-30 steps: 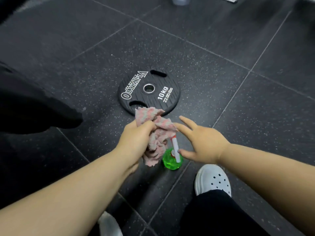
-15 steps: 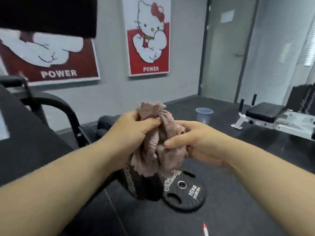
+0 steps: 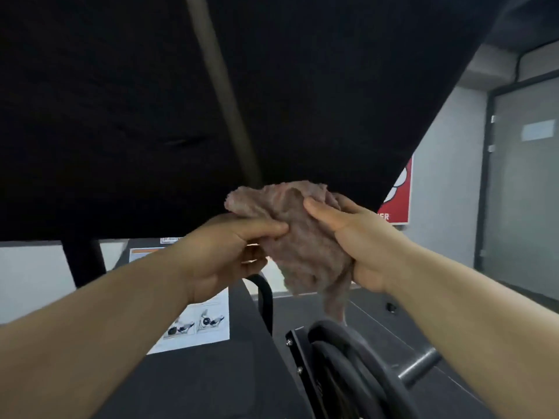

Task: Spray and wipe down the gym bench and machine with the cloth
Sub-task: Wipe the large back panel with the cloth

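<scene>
Nearest to me, both forearms reach in and meet on the cloth (image 3: 302, 237), which is held up at mid-frame. My left hand (image 3: 223, 252) pinches the cloth's left edge, thumb laid flat along the top and fingers curled beneath. My right hand (image 3: 357, 246) grips its right side, thumb pressed on the front and the other fingers wrapped behind. The cloth is bunched, its long axis running roughly up and down, with a loose tail hanging below both hands.

Directly under that tail sits a stack of weight plates (image 3: 348, 367) on the machine; below-left of the cloth there is an instruction sticker (image 3: 193, 322).

The relation that matters is upward: the black pad (image 3: 151, 101) spreads above and behind the cloth, whose top edge overlaps the pad's lower border. I cannot tell whether they touch. Both hands look about equally near the pad, so I judge a short push up and forward starts the wipe.

Beyond the cloth to the right are a red poster (image 3: 399, 195) and a glass door (image 3: 526, 176). No spray bottle is in view.
</scene>
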A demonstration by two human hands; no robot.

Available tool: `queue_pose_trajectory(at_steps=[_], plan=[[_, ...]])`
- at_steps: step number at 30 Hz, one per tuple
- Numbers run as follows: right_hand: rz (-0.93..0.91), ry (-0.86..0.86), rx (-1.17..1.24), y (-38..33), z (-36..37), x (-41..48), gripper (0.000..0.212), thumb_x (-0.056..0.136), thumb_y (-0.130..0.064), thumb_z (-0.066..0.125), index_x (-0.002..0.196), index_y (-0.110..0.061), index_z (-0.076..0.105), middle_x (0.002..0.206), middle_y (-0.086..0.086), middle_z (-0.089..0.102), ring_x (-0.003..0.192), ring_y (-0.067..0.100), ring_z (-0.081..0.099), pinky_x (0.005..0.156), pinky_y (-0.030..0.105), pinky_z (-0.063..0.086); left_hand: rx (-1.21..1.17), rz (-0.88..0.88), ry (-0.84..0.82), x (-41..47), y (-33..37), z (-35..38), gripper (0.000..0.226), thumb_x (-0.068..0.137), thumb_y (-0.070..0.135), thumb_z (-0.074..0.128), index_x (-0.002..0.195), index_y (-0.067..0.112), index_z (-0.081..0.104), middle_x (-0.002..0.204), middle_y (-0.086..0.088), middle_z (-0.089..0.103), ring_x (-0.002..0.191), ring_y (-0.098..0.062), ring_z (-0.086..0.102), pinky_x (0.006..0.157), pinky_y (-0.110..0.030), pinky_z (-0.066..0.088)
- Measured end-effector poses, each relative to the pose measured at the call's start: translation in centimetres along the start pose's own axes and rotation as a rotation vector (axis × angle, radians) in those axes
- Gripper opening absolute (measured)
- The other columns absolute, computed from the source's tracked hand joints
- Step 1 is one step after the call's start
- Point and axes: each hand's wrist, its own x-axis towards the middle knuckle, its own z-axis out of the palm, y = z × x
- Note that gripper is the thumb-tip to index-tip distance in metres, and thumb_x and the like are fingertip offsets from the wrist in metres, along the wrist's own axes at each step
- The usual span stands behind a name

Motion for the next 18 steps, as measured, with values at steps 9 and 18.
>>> queue_pose_trajectory(at_steps=[9, 18], plan=[[0.159, -0.172, -0.006, -0.6, 0.8, -1.3, 0.028, 0.084, -0.028, 0.073, 0.102, -0.006, 0.075, 0.094, 0.009, 0.076, 0.077, 0.021, 0.073, 0.068, 0.033, 0.058, -0.201, -0.039, 0.167, -4.9, 0.7, -0.3, 0.034, 0.098, 0.033, 0.050, 0.106, 0.007, 0.071, 0.101, -0.012, 0.075, 0.090, -0.023, 0.074, 0.076, -0.036, 0.060], [0.094, -0.101, -0.011, 1.2, 1.5, -4.2, 0.057, 0.083, 0.001, 0.072, 0.134, -0.013, 0.053, 0.110, 0.012, 0.073, 0.094, 0.023, 0.074, 0.077, 0.033, 0.060, -0.345, 0.061, 0.390, -7.7, -2.0, -1.8, 0.025, 0.087, 0.029, 0.068, 0.101, 0.008, 0.068, 0.096, -0.008, 0.073, 0.078, -0.017, 0.072, 0.062, -0.030, 0.056]])
